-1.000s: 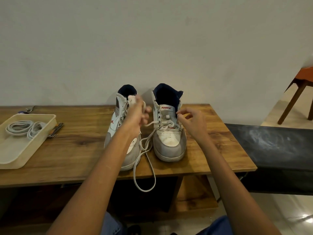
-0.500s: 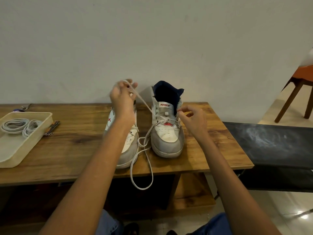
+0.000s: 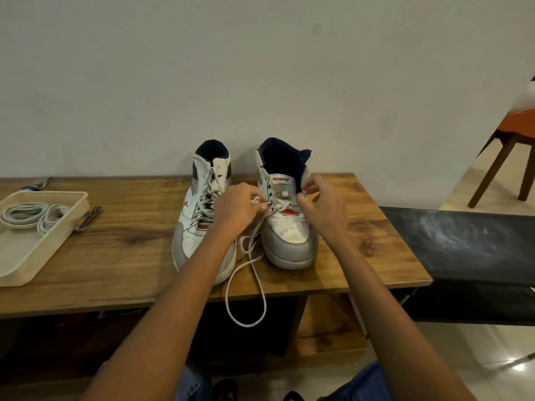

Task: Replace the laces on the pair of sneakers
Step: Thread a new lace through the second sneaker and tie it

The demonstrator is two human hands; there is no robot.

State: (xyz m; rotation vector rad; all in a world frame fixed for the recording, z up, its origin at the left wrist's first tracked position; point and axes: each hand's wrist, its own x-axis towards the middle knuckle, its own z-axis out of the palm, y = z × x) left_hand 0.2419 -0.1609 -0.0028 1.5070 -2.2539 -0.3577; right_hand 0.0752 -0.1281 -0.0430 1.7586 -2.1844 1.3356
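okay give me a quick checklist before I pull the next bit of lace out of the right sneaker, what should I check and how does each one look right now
1. Left hand pinches the lace beside the eyelets: ok.
2. Right hand steadies the right sneaker at its collar: ok, though its grip is partly hidden.
3. Upper eyelets already free on this sneaker: ok; lace remains in the lower ones.
4. Loose lace hanging free: not ok; a loop dangles over the table edge and crosses itself, so it may snag.
5. Replacement laces ready in the tray: ok.
6. Left sneaker unlaced: not ok, fully laced.
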